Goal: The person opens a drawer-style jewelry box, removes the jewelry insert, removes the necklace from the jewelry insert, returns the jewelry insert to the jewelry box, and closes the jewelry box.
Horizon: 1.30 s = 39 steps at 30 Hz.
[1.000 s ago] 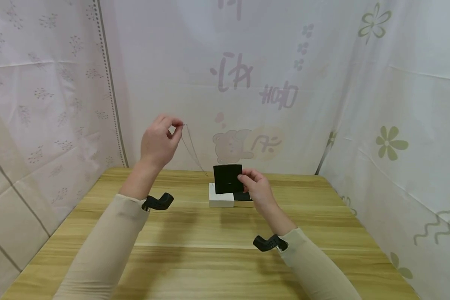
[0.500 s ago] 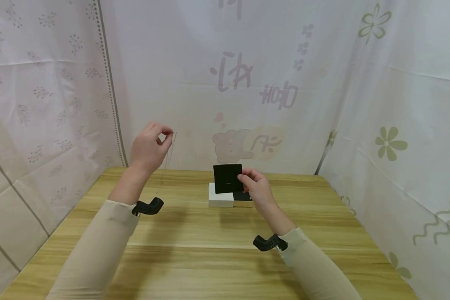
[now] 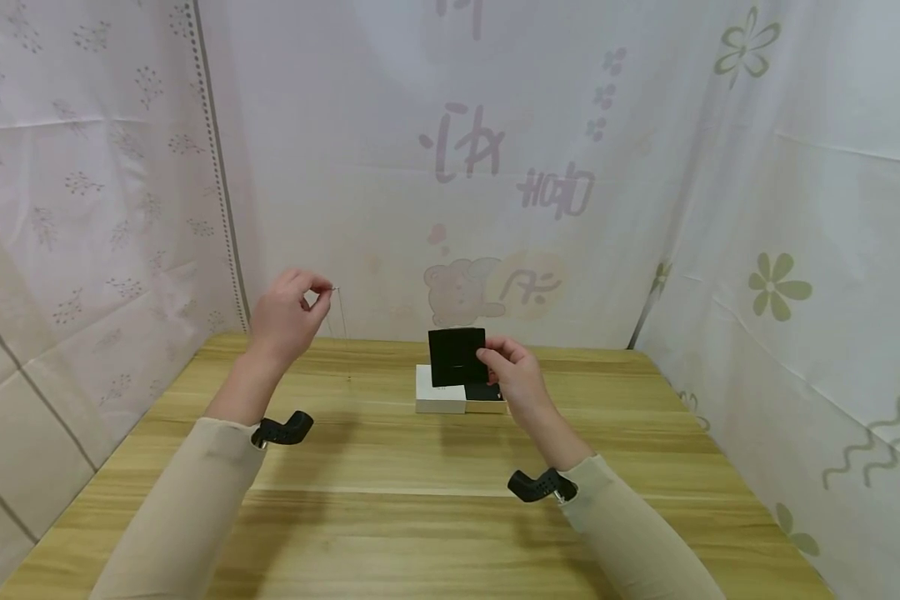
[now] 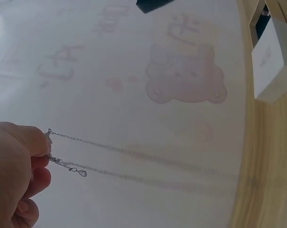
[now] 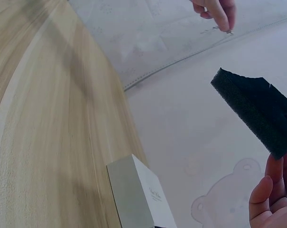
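Thumb and fingertips of my left hand (image 3: 288,310) pinch a thin silver necklace (image 4: 105,145) by its clasp end. Its chain hangs down in two strands above the table, with a small drop-shaped charm near the fingers in the left wrist view. My right hand (image 3: 521,379) grips a square black foam pad (image 3: 456,358) by its right edge, holding it upright; a small slit shows on its face. The right wrist view shows the pad's (image 5: 252,107) rough foam side. Behind and below the pad, a white box (image 3: 440,393) stands beside an open box part with a black inside (image 3: 484,392).
The wood-grain table (image 3: 420,517) reaches back to a pale printed curtain (image 3: 330,167) at the rear. More curtain hangs along the left and right sides. Both boxes sit near the table's back edge, with the pad held just above them.
My left hand has moved left and down, away from the pad, carrying the necklace. The chain swung and now hangs nearly straight. My right hand and the pad have stayed almost still.
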Tool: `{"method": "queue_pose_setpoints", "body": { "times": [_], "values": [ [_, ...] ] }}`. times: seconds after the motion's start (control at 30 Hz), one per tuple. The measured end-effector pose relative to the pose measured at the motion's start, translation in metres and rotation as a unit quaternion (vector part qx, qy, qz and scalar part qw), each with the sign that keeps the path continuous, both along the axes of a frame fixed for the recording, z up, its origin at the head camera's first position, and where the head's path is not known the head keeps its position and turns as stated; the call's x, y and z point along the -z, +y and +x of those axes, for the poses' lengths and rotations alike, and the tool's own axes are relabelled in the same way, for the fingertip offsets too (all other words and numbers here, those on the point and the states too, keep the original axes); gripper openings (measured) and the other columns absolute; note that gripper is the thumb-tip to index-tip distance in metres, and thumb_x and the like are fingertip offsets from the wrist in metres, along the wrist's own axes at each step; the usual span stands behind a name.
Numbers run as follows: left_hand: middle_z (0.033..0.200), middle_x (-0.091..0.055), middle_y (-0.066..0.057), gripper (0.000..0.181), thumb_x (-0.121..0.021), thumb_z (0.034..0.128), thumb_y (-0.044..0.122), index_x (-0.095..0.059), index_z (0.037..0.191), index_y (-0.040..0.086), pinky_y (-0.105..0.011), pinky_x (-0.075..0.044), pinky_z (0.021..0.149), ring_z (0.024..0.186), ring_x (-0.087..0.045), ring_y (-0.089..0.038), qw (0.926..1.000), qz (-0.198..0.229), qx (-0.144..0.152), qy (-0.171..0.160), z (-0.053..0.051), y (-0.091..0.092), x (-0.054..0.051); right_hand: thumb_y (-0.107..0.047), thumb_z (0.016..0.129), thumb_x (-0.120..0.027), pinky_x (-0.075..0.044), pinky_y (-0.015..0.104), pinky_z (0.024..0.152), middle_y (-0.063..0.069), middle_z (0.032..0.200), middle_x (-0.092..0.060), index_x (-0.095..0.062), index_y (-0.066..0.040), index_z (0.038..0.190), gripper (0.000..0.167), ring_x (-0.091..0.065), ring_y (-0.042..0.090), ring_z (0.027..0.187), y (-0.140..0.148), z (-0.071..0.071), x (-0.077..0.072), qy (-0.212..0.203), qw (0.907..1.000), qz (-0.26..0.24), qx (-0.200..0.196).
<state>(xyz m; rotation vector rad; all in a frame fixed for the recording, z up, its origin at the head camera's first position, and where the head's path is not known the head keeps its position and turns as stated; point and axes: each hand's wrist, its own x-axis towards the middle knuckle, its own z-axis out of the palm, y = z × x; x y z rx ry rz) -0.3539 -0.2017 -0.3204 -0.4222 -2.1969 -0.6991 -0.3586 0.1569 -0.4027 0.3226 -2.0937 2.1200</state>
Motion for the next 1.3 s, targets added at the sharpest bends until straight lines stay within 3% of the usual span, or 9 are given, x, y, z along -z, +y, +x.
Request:
{"method": "queue_pose_setpoints", "body": {
  "times": [0.33,0.6,0.73,0.83,1.07,1.3],
  "values": [
    [0.112,-0.075,-0.014,0.011,-0.07,0.1057,0.01,-0.079,0.11,0.004,-0.035,-0.052,0.066,0.079,-0.068,-0.03,0.9997,-0.005,-0.017,-0.018,-0.001,-0.011,0.019,-0.013,0.107,-0.069,-0.054,0.022,0.068,-0.006,0.082,-0.059,-0.07,-0.008,0.108,0.004,-0.052,0.011,0.07,0.002,0.0,0.003,-0.007,0.9999,0.01,0.006],
    [0.112,-0.076,-0.015,0.01,-0.071,0.1052,0.009,-0.079,0.109,0.004,-0.043,-0.058,0.073,0.084,-0.069,-0.031,0.9986,-0.015,-0.02,-0.047,-0.006,-0.018,0.038,-0.008,0.107,-0.066,-0.052,0.022,0.066,-0.006,0.081,-0.058,-0.071,-0.016,0.101,0.011,-0.051,0.01,0.068,0.002,0.001,0.001,-0.007,0.9999,0.003,0.013],
    [0.115,-0.076,-0.014,0.011,-0.071,0.1058,0.011,-0.079,0.11,0.005,-0.046,-0.06,0.073,0.087,-0.071,-0.031,0.9962,-0.026,-0.027,-0.078,-0.009,-0.022,0.049,-0.01,0.107,-0.068,-0.053,0.022,0.066,-0.006,0.08,-0.058,-0.07,-0.011,0.104,0.004,-0.051,0.011,0.068,0.002,0.001,0.001,-0.009,0.9999,0.004,0.012],
    [0.117,-0.076,-0.015,0.013,-0.07,0.1065,0.013,-0.079,0.111,0.005,-0.049,-0.062,0.074,0.091,-0.073,-0.033,0.9931,-0.034,-0.033,-0.107,-0.013,-0.026,0.058,-0.012,0.106,-0.07,-0.053,0.023,0.067,-0.006,0.081,-0.058,-0.07,-0.006,0.109,0.007,-0.051,0.011,0.069,0.003,0.0,0.002,-0.011,0.9999,0.006,0.011],
    [0.12,-0.075,-0.015,0.017,-0.068,0.1075,0.017,-0.079,0.115,0.006,-0.048,-0.061,0.072,0.098,-0.074,-0.035,0.9817,-0.053,-0.042,-0.178,-0.021,-0.034,0.081,-0.013,0.106,-0.07,-0.053,0.023,0.067,-0.005,0.082,-0.058,-0.07,-0.008,0.108,0.005,-0.052,0.011,0.069,0.003,0.0,0.002,-0.015,0.9998,0.008,0.011],
    [0.12,-0.076,-0.014,0.016,-0.069,0.1068,0.017,-0.078,0.117,0.007,-0.041,-0.058,0.064,0.096,-0.074,-0.032,0.9718,-0.088,-0.043,-0.215,-0.027,-0.038,0.098,-0.012,0.106,-0.07,-0.053,0.023,0.067,-0.006,0.082,-0.059,-0.07,-0.008,0.107,0.004,-0.052,0.011,0.069,0.003,0.001,0.002,-0.012,0.9999,0.003,0.011]
  ]
}}
